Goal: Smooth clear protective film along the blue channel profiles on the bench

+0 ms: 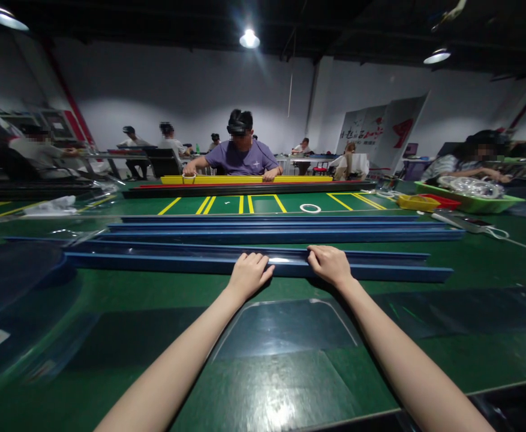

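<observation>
A long blue channel strip (pixel 155 261) lies across the green table in front of me. My left hand (pixel 248 273) rests on its near edge, fingers curled over the strip. My right hand (pixel 330 264) grips the same strip a little to the right, fingers bent over its top. Two more long blue strips (pixel 285 231) lie parallel just behind it. A clear plastic sheet (pixel 285 327) lies flat on the table between my forearms.
Across the table a person in a purple shirt (pixel 242 159) handles a yellow strip (pixel 245 179) with red and black strips beside it. A white ring (pixel 310 208) lies mid-table. A green tray (pixel 474 201) stands at the right, clear sheets (pixel 15 288) at the left.
</observation>
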A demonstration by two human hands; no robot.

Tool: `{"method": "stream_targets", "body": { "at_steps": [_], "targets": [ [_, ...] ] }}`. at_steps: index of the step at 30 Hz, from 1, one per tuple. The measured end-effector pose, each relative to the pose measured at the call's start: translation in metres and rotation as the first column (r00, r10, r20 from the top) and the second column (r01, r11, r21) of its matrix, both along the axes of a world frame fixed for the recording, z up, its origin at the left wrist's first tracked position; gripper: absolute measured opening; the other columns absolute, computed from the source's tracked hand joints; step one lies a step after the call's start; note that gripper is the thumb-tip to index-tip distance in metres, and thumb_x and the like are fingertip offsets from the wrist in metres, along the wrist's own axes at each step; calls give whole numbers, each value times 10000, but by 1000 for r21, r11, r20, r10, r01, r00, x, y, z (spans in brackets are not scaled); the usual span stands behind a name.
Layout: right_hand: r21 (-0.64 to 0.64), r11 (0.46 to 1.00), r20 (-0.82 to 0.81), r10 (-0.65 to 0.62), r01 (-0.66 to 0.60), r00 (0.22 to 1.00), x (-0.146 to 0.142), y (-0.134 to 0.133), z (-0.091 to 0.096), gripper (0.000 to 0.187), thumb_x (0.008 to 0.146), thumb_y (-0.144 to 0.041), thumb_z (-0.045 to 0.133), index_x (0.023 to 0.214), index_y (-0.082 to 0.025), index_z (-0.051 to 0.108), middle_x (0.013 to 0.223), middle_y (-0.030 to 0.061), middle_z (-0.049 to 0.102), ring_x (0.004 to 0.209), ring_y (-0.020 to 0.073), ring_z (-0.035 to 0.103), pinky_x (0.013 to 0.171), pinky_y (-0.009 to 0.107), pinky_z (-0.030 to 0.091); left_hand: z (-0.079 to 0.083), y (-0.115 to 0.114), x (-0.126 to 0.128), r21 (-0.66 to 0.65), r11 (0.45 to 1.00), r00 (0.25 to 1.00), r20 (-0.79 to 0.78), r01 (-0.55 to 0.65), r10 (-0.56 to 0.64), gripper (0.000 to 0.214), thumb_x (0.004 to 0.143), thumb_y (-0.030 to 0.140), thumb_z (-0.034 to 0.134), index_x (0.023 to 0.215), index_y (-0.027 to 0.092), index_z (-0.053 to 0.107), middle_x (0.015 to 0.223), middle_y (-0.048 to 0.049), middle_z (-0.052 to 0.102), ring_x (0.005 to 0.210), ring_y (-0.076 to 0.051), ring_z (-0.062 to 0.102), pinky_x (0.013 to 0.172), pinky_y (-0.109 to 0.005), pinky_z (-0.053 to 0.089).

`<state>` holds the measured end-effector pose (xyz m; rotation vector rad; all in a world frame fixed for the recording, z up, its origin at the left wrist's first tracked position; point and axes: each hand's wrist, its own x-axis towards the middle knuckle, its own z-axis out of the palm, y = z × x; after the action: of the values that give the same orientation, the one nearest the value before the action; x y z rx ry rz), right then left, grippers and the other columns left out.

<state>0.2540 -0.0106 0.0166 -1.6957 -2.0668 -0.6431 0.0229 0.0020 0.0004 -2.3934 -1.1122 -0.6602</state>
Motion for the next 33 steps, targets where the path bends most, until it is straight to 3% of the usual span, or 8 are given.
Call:
{"method": "stream_targets", "body": {
  "at_steps": [9, 18, 21, 26, 29, 33],
  "targets": [
    [-57, 997, 19, -48, 49, 999, -6, 1, 10, 306, 821, -258, 343, 866, -192, 638, 812, 43, 662, 746, 154, 577, 623, 249, 332, 2, 1, 0, -45, 999, 1000, -6, -4, 4, 313, 873, 412, 359, 813, 172, 551, 760, -41, 624, 728, -177, 552, 642, -304, 323],
    [61, 988, -91, 144, -139, 985, -32, 4, 12, 318, 839, -223, 320, 977, -146, 596, 1017, 78, 624, 888, 170, 545, 773, 260, 358, 7, 1, 1, -73, 997, 999, -32, -26, 23, 338, 862, 451, 374, 778, 175, 549, 735, -48, 632, 693, -169, 564, 603, -276, 336],
    [2, 986, -54, 166, -166, 985, -44, 6, 10, 313, 847, -233, 325, 995, -146, 587, 1023, 78, 623, 898, 165, 546, 785, 254, 357, 8, 1, 1, -94, 995, 999, -40, -40, 36, 335, 855, 457, 384, 787, 175, 551, 739, -49, 634, 701, -172, 569, 601, -274, 337],
    [-154, 985, 31, 88, -82, 996, -51, 9, 9, 346, 878, -289, 287, 920, -163, 606, 884, 72, 652, 819, 171, 574, 724, 264, 361, 6, 2, 2, -106, 993, 998, -39, -52, 48, 357, 853, 471, 371, 796, 172, 556, 739, -49, 632, 703, -178, 571, 607, -282, 333],
    [-175, 982, 53, 80, -70, 995, -49, 8, 11, 351, 883, -304, 281, 894, -171, 606, 850, 67, 654, 804, 159, 578, 707, 252, 354, 4, 1, 2, -77, 996, 998, -28, -51, 49, 355, 857, 461, 368, 813, 167, 562, 771, -55, 631, 728, -190, 563, 634, -299, 329],
    [-178, 981, 66, 85, -72, 994, -50, 7, 13, 354, 881, -299, 279, 840, -174, 607, 825, 66, 661, 778, 150, 583, 659, 240, 348, 2, -1, -1, -33, 999, 999, 30, -30, 31, 365, 846, 460, 396, 982, 155, 543, 867, -68, 630, 809, -201, 546, 713, -322, 322]
  ]
}}
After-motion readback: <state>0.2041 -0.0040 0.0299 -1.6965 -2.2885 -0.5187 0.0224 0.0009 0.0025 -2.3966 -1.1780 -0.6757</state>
